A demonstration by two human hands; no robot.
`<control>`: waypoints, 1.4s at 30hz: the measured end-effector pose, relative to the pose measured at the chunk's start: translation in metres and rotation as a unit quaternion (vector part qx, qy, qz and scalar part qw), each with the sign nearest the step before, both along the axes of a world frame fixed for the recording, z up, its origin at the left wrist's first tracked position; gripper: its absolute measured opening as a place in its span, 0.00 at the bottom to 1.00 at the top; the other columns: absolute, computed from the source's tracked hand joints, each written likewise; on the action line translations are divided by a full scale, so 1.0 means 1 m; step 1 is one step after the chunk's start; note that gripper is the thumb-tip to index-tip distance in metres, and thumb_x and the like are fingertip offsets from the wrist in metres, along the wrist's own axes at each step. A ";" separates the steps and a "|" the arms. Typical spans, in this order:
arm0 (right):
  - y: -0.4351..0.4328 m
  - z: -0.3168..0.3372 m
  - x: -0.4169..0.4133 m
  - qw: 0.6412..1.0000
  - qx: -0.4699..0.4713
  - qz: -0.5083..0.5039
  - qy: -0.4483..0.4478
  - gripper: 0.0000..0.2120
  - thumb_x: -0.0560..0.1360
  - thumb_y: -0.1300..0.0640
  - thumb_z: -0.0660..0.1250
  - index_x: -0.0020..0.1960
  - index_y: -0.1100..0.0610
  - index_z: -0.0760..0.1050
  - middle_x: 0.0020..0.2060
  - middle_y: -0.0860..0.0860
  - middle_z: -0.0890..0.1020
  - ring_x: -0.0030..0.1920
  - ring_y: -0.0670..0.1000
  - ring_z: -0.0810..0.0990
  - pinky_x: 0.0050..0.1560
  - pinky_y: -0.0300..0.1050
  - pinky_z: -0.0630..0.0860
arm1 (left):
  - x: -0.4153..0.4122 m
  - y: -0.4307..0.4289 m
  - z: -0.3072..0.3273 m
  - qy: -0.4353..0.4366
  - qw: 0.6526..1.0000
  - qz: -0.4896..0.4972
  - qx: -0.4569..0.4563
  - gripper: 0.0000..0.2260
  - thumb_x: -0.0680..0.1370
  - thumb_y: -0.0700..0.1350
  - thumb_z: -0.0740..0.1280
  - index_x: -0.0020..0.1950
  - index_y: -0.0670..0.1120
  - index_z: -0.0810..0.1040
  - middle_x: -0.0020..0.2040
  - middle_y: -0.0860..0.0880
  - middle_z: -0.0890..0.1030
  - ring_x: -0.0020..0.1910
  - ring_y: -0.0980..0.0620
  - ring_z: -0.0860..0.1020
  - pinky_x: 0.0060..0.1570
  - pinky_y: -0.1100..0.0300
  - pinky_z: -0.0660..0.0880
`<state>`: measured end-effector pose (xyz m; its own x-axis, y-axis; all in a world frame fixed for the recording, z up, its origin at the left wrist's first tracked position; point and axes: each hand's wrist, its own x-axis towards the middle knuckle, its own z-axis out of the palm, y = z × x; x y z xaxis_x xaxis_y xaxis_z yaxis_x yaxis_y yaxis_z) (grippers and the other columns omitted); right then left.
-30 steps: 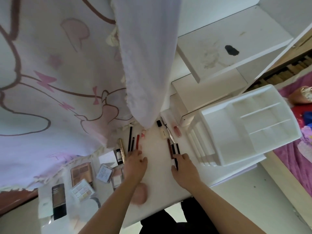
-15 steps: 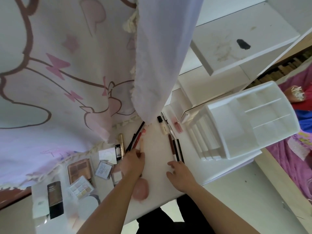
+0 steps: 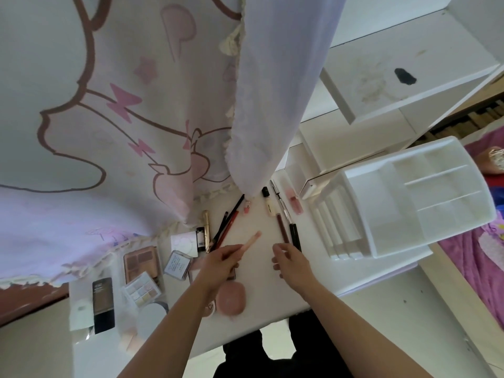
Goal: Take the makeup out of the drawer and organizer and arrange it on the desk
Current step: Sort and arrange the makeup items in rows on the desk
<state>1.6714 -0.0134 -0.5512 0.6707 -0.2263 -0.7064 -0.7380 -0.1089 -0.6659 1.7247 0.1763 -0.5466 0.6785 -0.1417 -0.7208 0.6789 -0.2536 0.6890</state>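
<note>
White surface (image 3: 261, 268) carries rows of makeup. Your left hand (image 3: 218, 264) pinches a pink stick (image 3: 251, 242), its long axis toward one o'clock; your right hand (image 3: 290, 259), empty and loosely spread, sits at the near end of the brown pencil (image 3: 282, 230) at twelve.

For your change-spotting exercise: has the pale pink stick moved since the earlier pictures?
Yes. The left hand has lifted the pink stick away from the pencils, tipping it rightward toward the desk's bare middle.

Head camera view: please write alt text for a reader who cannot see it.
A person's left hand holds a slim pink stick over a white desk spread with makeup. The right hand, holding nothing, hovers near a dark brown pencil, beside a white organizer.
</note>
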 end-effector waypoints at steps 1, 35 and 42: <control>0.002 0.008 0.003 0.998 0.058 -0.019 0.005 0.16 0.81 0.43 0.60 0.61 0.53 0.76 0.42 0.51 0.82 0.41 0.47 0.81 0.45 0.45 0.78 | -0.002 0.001 0.005 -0.009 0.999 -0.033 0.007 0.07 0.77 0.46 0.71 0.54 0.51 0.84 0.35 0.53 0.77 0.33 0.57 0.72 0.34 0.63 0.72; 0.015 0.133 -0.025 0.971 0.077 0.129 -0.188 0.14 0.75 0.44 0.71 0.48 0.51 0.70 0.35 0.47 0.75 0.32 0.45 0.71 0.35 0.40 0.72 | -0.022 0.013 0.136 -0.170 0.979 0.101 -0.049 0.20 0.73 0.56 0.68 0.42 0.37 0.81 0.24 0.53 0.66 0.24 0.56 0.62 0.28 0.61 0.62; 0.021 0.137 -0.029 0.974 0.084 0.106 -0.183 0.07 0.82 0.51 0.62 0.55 0.49 0.79 0.37 0.47 0.79 0.33 0.45 0.75 0.37 0.35 0.71 | -0.023 0.019 0.141 -0.162 0.970 0.144 -0.114 0.17 0.78 0.50 0.66 0.45 0.35 0.79 0.24 0.52 0.66 0.24 0.56 0.61 0.27 0.64 0.62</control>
<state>1.6422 0.0074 -0.4137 0.9033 0.0436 -0.4268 -0.4212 -0.0993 -0.9015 1.7014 0.1950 -0.4059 0.8991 -0.0437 -0.4355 0.4376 0.0977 0.8938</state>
